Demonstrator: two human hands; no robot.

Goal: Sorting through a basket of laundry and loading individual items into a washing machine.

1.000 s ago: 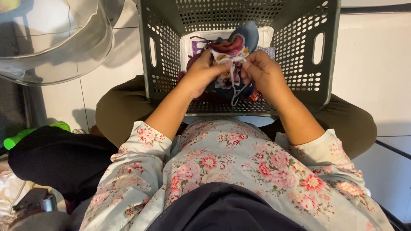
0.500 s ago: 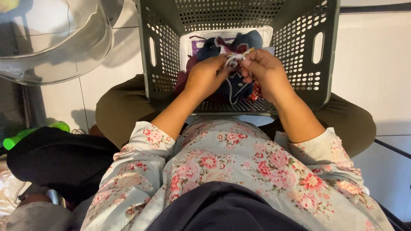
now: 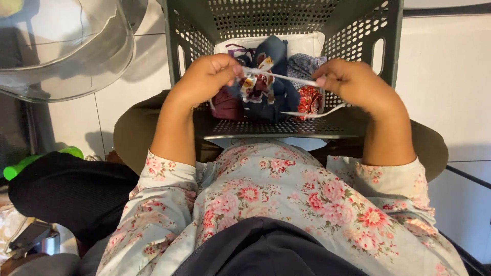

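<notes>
White strap [image 3: 280, 76], both hands [image 3: 207, 76] pinching

Bright, even indoor light; soft shadows on floor tiles [image 3: 123, 110]; sharp focus, slight wide-angle edge distortion.

Single head view, steep downward, close over lap and basket [image 3: 388, 56].

left hand [image 3: 207, 76] + right hand [image 3: 353, 82] | stretch white strap [image 3: 286, 77] | over grey basket [image 3: 388, 46]
</notes>
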